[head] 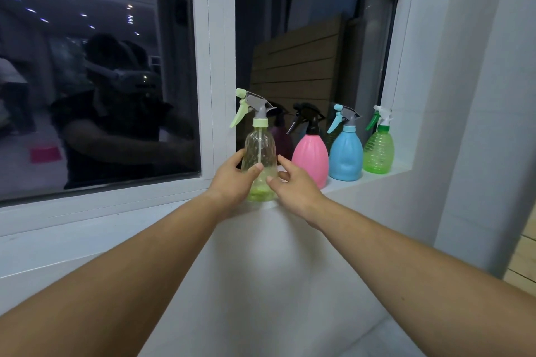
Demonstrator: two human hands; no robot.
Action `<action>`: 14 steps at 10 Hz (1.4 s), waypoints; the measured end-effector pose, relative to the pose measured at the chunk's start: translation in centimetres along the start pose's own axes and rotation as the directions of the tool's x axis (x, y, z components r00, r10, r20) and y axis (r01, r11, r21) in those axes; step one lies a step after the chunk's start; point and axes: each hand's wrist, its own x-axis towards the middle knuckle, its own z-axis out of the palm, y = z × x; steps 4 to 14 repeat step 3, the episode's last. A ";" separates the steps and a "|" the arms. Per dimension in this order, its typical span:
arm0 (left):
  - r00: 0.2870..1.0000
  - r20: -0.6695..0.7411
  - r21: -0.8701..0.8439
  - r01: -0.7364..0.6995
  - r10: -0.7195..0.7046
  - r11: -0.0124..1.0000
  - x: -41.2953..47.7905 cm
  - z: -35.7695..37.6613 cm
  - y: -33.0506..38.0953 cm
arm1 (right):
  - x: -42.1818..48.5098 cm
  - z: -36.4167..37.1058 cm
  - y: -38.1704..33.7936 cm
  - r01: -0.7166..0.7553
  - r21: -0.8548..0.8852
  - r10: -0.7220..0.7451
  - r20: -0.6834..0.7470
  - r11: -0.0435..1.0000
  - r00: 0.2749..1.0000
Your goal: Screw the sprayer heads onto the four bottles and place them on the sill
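Four bottles stand in a row on the sill (342, 187), each with a sprayer head already on. From the right: the green bottle (378, 151), the blue bottle (346, 155), the pink bottle (309, 158), and the clear yellow bottle (259, 159) at the left end, nearest the window frame (213, 66). By my reading the screwing is finished and three bottles are fully placed; the fourth is being set down, so little is left beyond letting go (whether each cap is tight I cannot tell).

My left hand (232, 180) is wrapped about the lower body of the clear yellow bottle, thumb across the front, holding it. My right hand (295, 182) is half open beside the same bottle, fingers spread and curled toward it; the fingertips look close to its side, but contact is not certain.

The clear yellow bottle stands upright, long axis vertical, base at the sill's front edge. Its sprayer head (252, 104) sits on top, with nozzle and pale green trigger pointing left, toward the frame. The other three heads face the same way, so the row is uniform. The dip tube runs straight down the bottle's centre.
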 end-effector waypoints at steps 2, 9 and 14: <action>0.996 -0.092 0.096 0.012 -0.003 0.995 -1.1 0.0 0.4 | -2.0 -2.0 0.1 0.031 0.007 -0.031 -0.020 1.000 0.999; 0.963 -0.249 0.216 -0.051 0.105 0.975 -2.9 0.8 0.4 | -4.5 -4.3 1.5 0.061 0.055 -0.056 -0.077 0.997 0.995; 0.963 -0.249 0.216 -0.051 0.105 0.975 -2.9 0.8 0.4 | -4.5 -4.3 1.5 0.061 0.055 -0.056 -0.077 0.997 0.995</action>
